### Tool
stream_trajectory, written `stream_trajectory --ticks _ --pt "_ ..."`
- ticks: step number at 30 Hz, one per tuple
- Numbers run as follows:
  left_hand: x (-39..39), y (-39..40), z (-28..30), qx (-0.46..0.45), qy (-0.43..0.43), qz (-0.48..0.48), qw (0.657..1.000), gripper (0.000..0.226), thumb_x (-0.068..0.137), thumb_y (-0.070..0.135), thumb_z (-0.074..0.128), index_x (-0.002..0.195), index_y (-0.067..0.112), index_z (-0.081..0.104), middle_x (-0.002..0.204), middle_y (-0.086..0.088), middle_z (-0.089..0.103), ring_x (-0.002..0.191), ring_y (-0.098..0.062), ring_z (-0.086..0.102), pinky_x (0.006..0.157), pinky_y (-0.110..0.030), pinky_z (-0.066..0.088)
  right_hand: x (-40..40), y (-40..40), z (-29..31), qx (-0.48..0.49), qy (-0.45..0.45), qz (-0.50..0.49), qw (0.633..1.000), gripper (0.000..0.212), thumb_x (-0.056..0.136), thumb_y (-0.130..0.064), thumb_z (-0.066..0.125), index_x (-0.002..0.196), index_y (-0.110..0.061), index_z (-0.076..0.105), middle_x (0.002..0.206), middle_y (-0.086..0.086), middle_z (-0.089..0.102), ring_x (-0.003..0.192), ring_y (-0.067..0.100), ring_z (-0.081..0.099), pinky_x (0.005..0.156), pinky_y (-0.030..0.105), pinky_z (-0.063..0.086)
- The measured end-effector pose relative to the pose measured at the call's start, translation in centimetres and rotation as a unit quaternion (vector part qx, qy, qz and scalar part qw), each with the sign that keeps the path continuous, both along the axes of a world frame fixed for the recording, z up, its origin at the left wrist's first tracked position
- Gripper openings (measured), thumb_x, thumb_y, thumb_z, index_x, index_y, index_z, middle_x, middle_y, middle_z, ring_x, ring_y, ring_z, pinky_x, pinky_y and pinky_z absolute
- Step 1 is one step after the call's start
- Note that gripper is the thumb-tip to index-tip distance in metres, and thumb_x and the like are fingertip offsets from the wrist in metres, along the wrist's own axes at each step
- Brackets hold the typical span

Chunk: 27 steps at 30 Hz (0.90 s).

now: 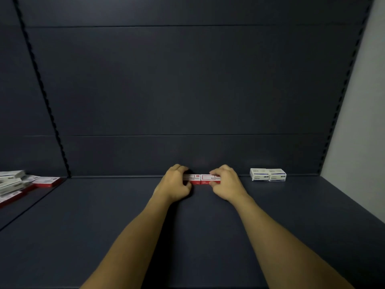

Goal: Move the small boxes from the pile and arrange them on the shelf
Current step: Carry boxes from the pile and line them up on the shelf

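Note:
Two small red-and-white boxes stand side by side against the back wall of the dark shelf (125,215). My left hand (176,183) grips the left box (194,179) at its left end. The right box (206,179) is held at its right end by my right hand (226,182), fingers on top and thumb in front. The two boxes touch each other in the middle. A pile of small red-and-white boxes (18,184) lies at the far left on the neighbouring shelf section.
Two white boxes (268,174) sit side by side against the back wall to the right. A slotted upright (41,90) divides the shelf sections at the left. A pale wall (358,132) closes the right side.

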State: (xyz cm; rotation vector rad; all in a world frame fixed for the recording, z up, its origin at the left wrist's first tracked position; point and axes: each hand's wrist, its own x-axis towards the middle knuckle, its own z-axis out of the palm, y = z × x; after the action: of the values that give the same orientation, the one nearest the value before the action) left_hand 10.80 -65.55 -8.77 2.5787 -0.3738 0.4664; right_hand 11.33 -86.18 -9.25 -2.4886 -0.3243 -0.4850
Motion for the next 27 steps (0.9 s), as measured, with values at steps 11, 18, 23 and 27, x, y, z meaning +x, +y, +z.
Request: stream_trajectory --ticks 11,18,23,27 --pt "0.7 0.3 -0.5 -0.042 -0.001 0.093 0.995 0.054 0.083 0.040 0.072 0.123 0.010 0.052 0.121 -0.004 0.047 0.117 -0.022 0.043 0.096 -0.031 0.044 -1.2 0.0 0.4 -0.019 -0.042 -0.124 0.991 0.057 0.075 -0.043 0.074 0.123 -0.017 0.057 0.117 -0.002 0.059 0.115 0.020 0.052 0.099 0.037 0.044" --pt "1.0 0.0 -0.8 0.010 -0.021 0.125 0.992 0.049 0.084 0.053 0.066 0.104 0.008 0.060 0.112 -0.006 0.051 0.112 -0.025 0.045 0.096 -0.037 0.046 -1.4 0.8 0.8 -0.114 -0.047 -0.160 0.979 0.056 0.079 -0.052 0.069 0.120 -0.019 0.051 0.117 -0.001 0.062 0.112 0.022 0.056 0.097 0.037 0.040" --pt "1.1 0.1 -0.9 0.023 -0.034 0.115 0.992 0.044 0.087 0.052 0.063 0.099 0.010 0.063 0.109 -0.006 0.052 0.109 -0.025 0.047 0.095 -0.038 0.047 -1.5 1.2 1.2 -0.128 -0.026 -0.149 0.980 0.048 0.088 -0.041 0.067 0.123 -0.015 0.047 0.117 0.009 0.063 0.110 0.027 0.058 0.093 0.037 0.046" --pt "0.9 0.0 -0.9 0.045 -0.044 0.124 0.990 0.044 0.088 0.053 0.061 0.101 0.010 0.064 0.108 -0.005 0.051 0.105 -0.024 0.049 0.091 -0.036 0.048 -1.6 1.2 1.2 -0.110 -0.014 -0.134 0.985 0.045 0.089 -0.040 0.066 0.123 -0.017 0.046 0.116 0.010 0.061 0.106 0.028 0.059 0.089 0.037 0.048"
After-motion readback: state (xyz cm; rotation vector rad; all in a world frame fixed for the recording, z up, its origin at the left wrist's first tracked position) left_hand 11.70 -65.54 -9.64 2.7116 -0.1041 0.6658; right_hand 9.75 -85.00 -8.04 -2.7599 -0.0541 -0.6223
